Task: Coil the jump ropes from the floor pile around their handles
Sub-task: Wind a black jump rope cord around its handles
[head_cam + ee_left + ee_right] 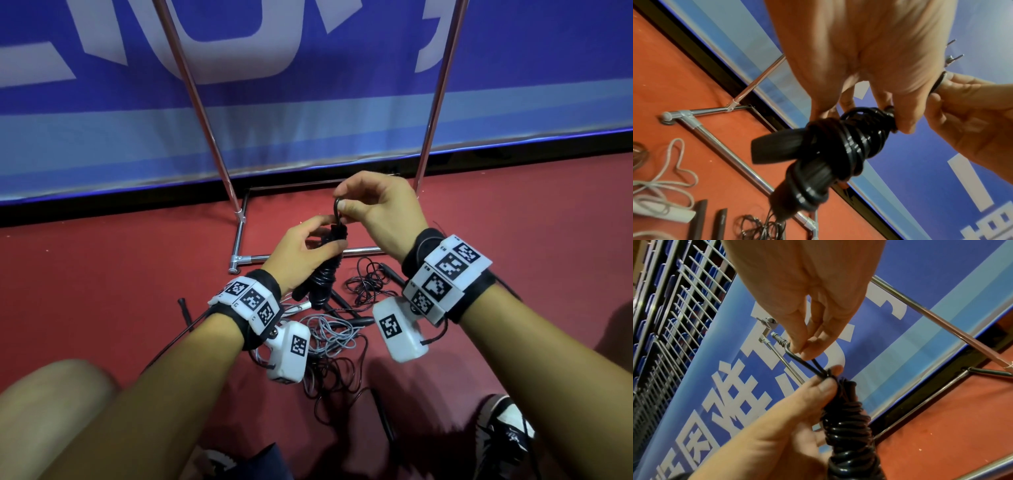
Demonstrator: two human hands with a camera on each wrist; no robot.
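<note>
Black jump rope bundle [327, 270] at frame centre, long axis near vertical, gripped in left hand [301, 253]. Right hand [373, 209] directly above, pinching the last rope loop [337, 209] at the bundle's top; tuck goes downward.

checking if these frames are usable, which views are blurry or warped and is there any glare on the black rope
Head view: mostly sharp at the hands, knee at lower left blurred, metal poles bowed by the wide lens. Left wrist view: the coiled black rope is soft with motion blur, small white highlights on its loops. Right wrist view: coils glossy with glare spots, the right hand near the lens soft.
</note>
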